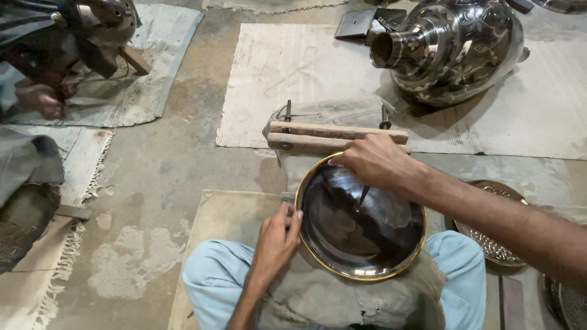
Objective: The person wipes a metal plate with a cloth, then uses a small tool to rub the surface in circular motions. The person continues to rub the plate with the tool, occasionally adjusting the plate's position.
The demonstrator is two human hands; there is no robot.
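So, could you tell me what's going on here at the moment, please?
A person sits on the floor with a dark round metal dish, gold-rimmed, tilted across their lap. The left hand grips its near edge, while the right hand holds a thin pointed tool against its inner surface. A wooden clamp lies just beyond, and a large decorated metal vessel rests on a mat.

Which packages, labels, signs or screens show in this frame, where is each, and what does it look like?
None in view: no package, label, sign or screen.
What shows instead: a dark round metal dish with a gold rim on the person's lap, a wooden clamp just beyond it, and a large patterned metal vessel on a pale mat at the top right.
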